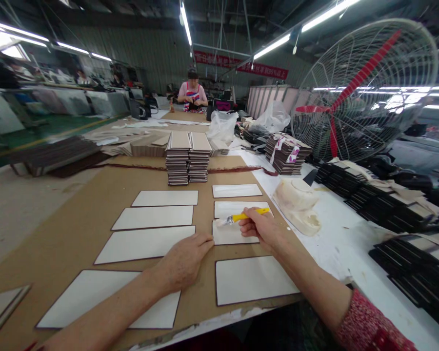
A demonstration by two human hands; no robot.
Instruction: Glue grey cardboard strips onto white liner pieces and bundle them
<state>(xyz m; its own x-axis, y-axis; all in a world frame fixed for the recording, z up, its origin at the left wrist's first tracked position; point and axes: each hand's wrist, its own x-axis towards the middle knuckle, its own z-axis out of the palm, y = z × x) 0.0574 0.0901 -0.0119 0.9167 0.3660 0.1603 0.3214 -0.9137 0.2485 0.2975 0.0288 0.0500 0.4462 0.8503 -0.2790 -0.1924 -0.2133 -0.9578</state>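
In my right hand (258, 226) is a paintbrush with a yellow handle (243, 215), gripped between thumb and fingers. Its pale bristles touch a white rectangular panel (234, 235) with a dark edge. My left hand (186, 256) lies low on the brown board, fingers stretched out, fingertips at that panel's left edge. Beyond the brush lies another white panel (225, 208), partly covered by it, and a narrower one (237, 190) farther back. A larger panel (254, 282) sits nearest me on the right. Several more panels (144, 243) form a column on the left, the nearest partly under my left forearm.
Stacked panels (177, 158) stand at the brown board's (84, 214) far side. A whitish, glue-stained container (296, 202) sits right of my right hand. Dark stacked pieces (380, 195) and a large fan with red blades (351, 92) are farther right. A person (193, 95) works across the table.
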